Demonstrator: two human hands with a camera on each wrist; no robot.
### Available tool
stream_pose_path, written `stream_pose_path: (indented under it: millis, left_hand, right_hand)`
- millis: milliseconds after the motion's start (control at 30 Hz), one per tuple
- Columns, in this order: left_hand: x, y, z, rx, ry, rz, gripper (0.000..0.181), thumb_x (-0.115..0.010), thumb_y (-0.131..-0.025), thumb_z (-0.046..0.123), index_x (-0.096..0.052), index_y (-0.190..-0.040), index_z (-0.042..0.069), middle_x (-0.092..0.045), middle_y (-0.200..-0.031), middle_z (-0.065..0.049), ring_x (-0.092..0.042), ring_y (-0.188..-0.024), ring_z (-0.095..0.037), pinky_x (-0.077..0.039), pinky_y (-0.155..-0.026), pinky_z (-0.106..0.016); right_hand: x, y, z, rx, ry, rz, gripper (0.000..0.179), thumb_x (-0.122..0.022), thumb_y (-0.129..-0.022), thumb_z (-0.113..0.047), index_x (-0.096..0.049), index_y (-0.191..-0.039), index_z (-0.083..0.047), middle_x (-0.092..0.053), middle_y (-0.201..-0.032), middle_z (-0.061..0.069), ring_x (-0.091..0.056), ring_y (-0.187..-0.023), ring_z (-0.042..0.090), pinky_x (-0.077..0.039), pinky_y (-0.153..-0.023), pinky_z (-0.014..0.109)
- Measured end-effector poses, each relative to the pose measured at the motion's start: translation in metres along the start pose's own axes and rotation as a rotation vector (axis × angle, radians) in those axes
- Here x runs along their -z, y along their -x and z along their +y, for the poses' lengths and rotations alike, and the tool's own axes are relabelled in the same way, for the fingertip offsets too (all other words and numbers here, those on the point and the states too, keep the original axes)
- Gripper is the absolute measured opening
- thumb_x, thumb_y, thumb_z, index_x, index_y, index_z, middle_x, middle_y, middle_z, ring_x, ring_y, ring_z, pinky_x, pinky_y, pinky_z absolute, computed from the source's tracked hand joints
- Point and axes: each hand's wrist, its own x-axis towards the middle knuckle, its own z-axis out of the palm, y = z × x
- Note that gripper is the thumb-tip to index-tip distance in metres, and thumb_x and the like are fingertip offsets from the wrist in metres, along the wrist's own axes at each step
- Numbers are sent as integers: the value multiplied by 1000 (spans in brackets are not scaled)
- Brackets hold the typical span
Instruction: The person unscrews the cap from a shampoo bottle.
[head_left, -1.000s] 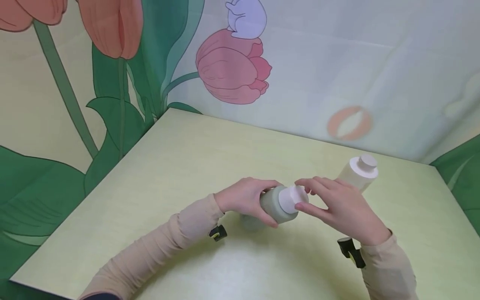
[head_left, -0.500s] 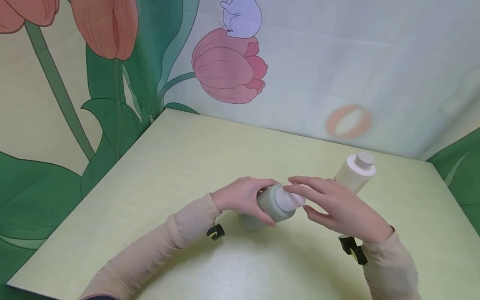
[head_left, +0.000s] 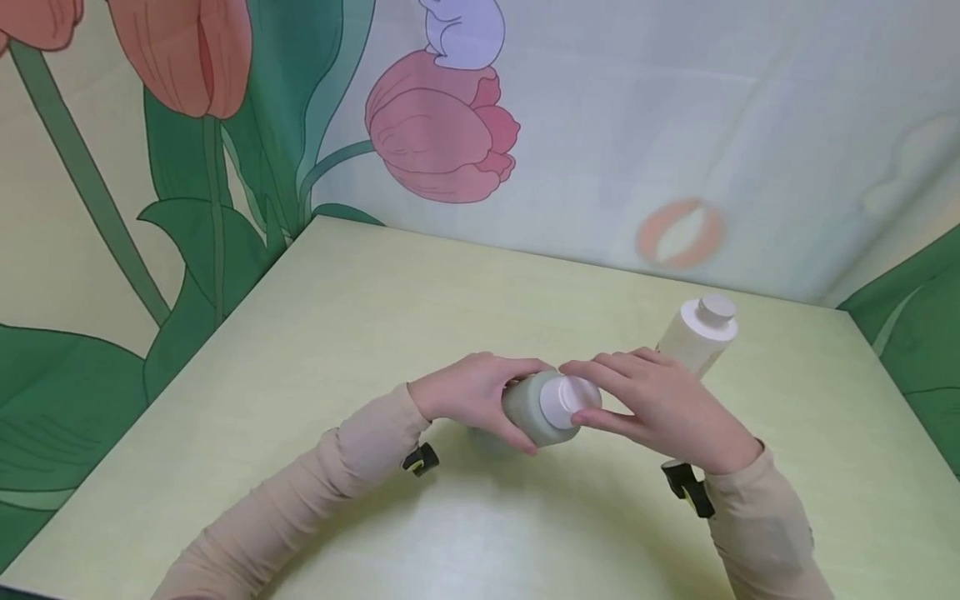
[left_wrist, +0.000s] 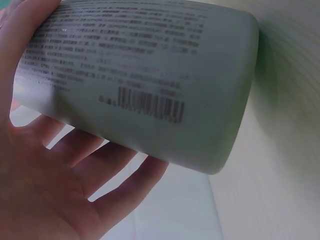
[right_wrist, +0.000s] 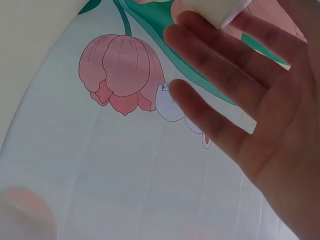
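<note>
My left hand grips a pale green bottle around its body, holding it tilted with the capped end towards the right. Printed text and a barcode show on the bottle in the left wrist view, where the fingers reach along one side. At the other end, my right hand pinches the white cap between thumb and fingertips. Only an edge of that cap appears in the right wrist view, at the fingertips; the remaining fingers there are spread and fairly straight.
Behind my right hand stands a white bottle with a narrow round cap, partly hidden by the hand. Both bottles are over a pale yellow-green table. A cloth backdrop printed with tulips borders its far side.
My right thumb and fingers came off the cap, stretched over it, then closed on it again. The left hand keeps its grip on the green bottle. The head view shifted slightly.
</note>
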Motion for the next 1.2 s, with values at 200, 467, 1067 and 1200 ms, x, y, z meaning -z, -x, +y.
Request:
stream_pose_path:
  millis: [200,467,1067,1200]
  left_hand:
    - [0,0,0,5,-3,-5,69,-79,-55,49,-47,-115,40,-58,-101,18,-55,-89,-3,-44,-76,-23]
    - [2,0,-1,15,-17,-2,69,-79,-55,48,-48,-115,37,-57,-102,17,-54,-91,-4,-43,-78,-24]
    - [1,-1,2,35,4,7,67,-79,-55,49,-48,-114,40,-58,-100,17,-55,-89,-6,-44,-76,-25]
    - [0,-1,3,31,0,7,67,-79,-55,49,-49,-115,39,-58,-100,17,-55,-89,-5,-44,-76,-24]
  right_hand:
    - [4,-1,0,102,-59,-42,46,-64,-77,-23,-51,-122,-27,-55,-116,-7,-56,-94,9,-45,-73,29]
    - [1,-3,-3,-47,-64,-66,61,-59,-79,-50,-39,-132,-27,-54,-115,-11,-54,-97,5,-43,-76,28]
    - [4,-2,-1,78,-36,-39,51,-64,-78,-30,-47,-125,-27,-49,-123,-5,-54,-96,12,-44,-73,30]
    - [5,-2,-2,-29,-46,-55,58,-60,-80,-47,-42,-129,-23,-50,-120,-9,-53,-102,8,-43,-77,30]
